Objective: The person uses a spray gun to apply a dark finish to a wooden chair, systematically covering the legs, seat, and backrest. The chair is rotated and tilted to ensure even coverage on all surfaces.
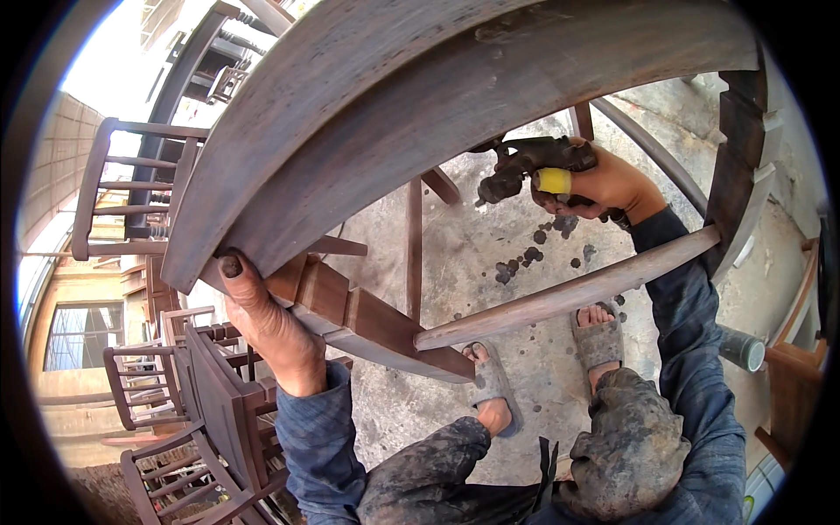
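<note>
A large dark wooden furniture frame (376, 114) with a broad curved top stands tilted in front of me. My left hand (267, 324) grips its left corner, the thumb lying along the edge and the fingers hidden behind the wood. Under the curved top, my right hand (604, 188) is closed around a dark, stained spray gun (516, 171) whose nozzle points left. A yellow band (552, 181) shows at the fingers. My right forearm passes over the right end of a round wooden crossbar (569, 289). A notched leg (744, 166) rises at the right.
Dark spots (518, 265) mark the concrete floor (385, 254) around my sandalled feet. Several dark wooden chairs (144, 385) and a dark table (219, 394) stand at the left. A grey-green cylindrical container (742, 348) lies at the right, near brown wooden furniture (794, 359).
</note>
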Tool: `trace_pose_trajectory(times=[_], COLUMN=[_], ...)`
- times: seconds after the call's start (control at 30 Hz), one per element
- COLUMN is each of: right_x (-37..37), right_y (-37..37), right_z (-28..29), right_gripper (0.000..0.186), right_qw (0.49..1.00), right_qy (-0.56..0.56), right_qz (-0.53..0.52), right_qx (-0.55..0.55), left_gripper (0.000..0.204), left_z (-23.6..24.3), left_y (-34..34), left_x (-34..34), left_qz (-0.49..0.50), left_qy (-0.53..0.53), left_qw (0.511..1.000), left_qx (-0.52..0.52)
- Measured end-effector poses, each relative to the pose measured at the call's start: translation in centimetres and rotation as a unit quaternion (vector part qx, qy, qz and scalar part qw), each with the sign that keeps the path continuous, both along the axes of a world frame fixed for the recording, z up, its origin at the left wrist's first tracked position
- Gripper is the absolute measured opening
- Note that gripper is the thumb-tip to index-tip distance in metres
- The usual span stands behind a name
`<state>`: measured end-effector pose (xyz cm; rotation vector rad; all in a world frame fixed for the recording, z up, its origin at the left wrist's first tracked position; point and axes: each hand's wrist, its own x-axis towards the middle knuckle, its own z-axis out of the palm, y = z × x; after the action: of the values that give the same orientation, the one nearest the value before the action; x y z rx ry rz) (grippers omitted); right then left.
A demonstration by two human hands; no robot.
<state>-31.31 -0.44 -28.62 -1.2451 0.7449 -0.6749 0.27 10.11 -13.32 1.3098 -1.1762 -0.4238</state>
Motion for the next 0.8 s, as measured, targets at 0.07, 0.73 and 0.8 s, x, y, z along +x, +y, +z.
trace_pose_trajectory(times=[0.07, 0.73, 0.8], right_x=[0.6, 0.0, -1.6], right_y=[-0.3, 23.5, 26.3], right_z=[-0.6, -13.4, -14.2], right_gripper=[0.019, 0.052, 0.053], right_qw=[1.0, 0.943, 0.933], right_qy=[0.017, 0.204, 0.21], right_qz=[-0.004, -0.223, -0.236], right_qx=[-0.017, -0.14, -0.172], left_gripper=[0.082, 0.071, 0.069], left_z=[0.0, 0.0, 0.4], left_y=[0.0, -1.4, -1.6], left_x=[0.1, 1.1, 1.1], left_qz=[-0.002, -0.047, -0.046], left_qy=[0.002, 0.019, 0.034], left_qw=[1.0, 0.999, 0.998], left_qx=[-0.002, 0.0, 0.001])
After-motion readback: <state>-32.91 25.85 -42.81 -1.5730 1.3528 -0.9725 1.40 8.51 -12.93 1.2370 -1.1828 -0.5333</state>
